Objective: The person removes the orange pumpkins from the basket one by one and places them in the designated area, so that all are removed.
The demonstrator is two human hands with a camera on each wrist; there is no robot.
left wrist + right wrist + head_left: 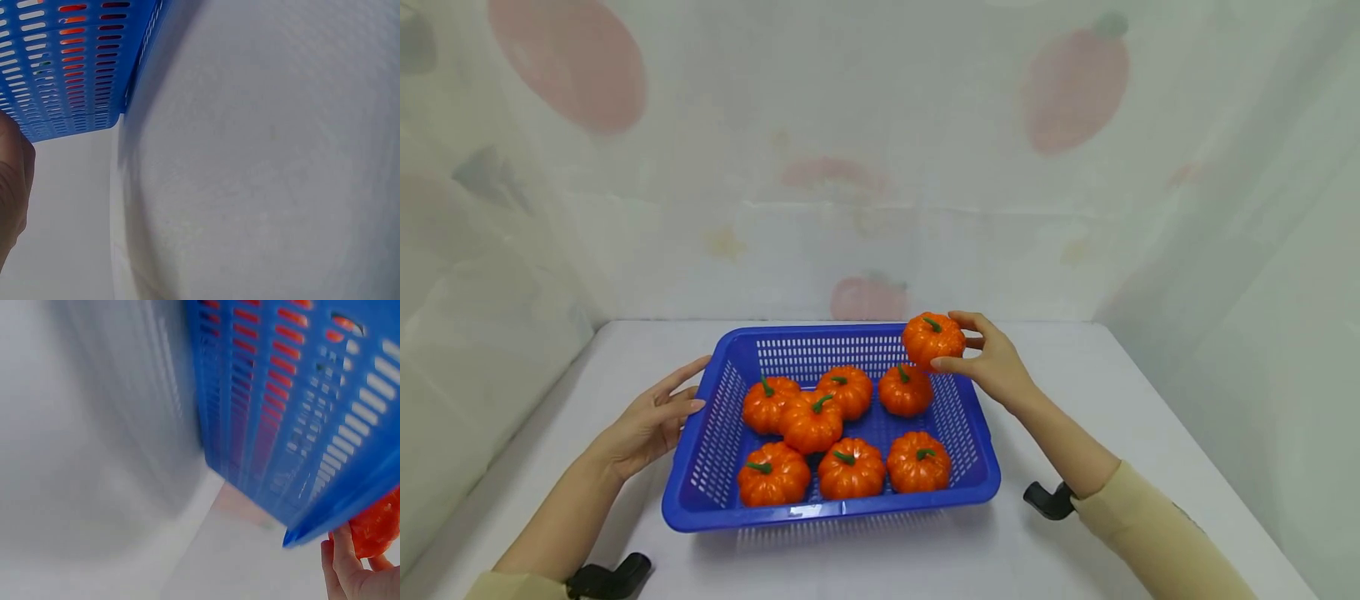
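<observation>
My right hand (996,362) holds a small orange pumpkin (933,340) with a green stem, thumb and fingers on its right side. The pumpkin is above the back right corner of a blue plastic basket (831,503). In the right wrist view, part of the held pumpkin (377,528) shows past the basket wall. Several similar pumpkins (852,468) lie inside, one leaning on others at the left. Against the basket's left rim rests my left hand (647,425), its fingers fairly straight. Only an edge of that hand (11,181) appears in the left wrist view.
The basket stands on a white table (1052,575). Behind it hangs a pale curtain (970,175) with faded fruit prints, and similar sheeting encloses both sides. A black wrist mount (610,577) sits by the left forearm, another black mount (1049,500) by the right.
</observation>
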